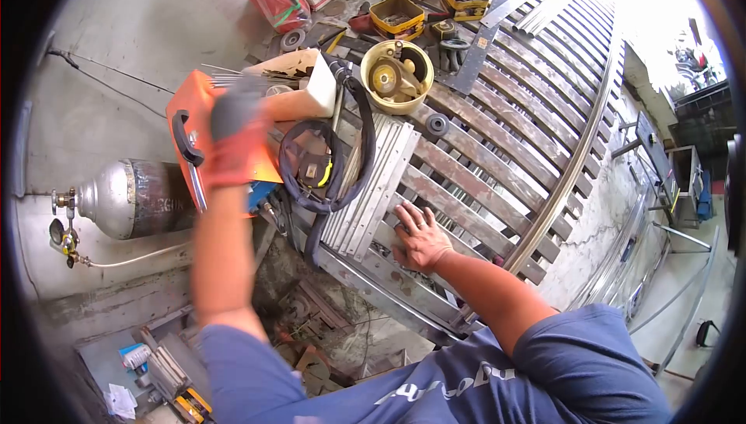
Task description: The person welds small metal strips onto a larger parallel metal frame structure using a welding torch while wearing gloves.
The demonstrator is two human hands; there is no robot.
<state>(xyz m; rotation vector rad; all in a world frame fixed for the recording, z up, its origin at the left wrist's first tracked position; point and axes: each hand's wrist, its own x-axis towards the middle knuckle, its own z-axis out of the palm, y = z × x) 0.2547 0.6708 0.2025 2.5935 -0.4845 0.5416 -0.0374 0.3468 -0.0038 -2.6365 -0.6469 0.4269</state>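
Note:
My left hand [235,132], in a red and dark glove, is smeared by motion above the orange welding machine [189,105] with its black handle. Its fingers cannot be made out, nor whether it holds anything. My right hand [422,239] is bare, with a ring on one finger. It leans on the metal-slatted bench [458,179], fingers spread and nothing in them. Just left of it lies a stack of metal strips [371,187]. Between my hands a coiled black cable [359,183] surrounds a tape measure [315,167] with a yellow edge.
A cream bucket [423,90] holds grinding discs. Behind it stand yellow tool containers [396,16]. A white box [311,86] with thin rods sits beside the machine. At left lies a gas cylinder [120,198] with a gauge. A long metal rail [563,183] runs along the bench's right side.

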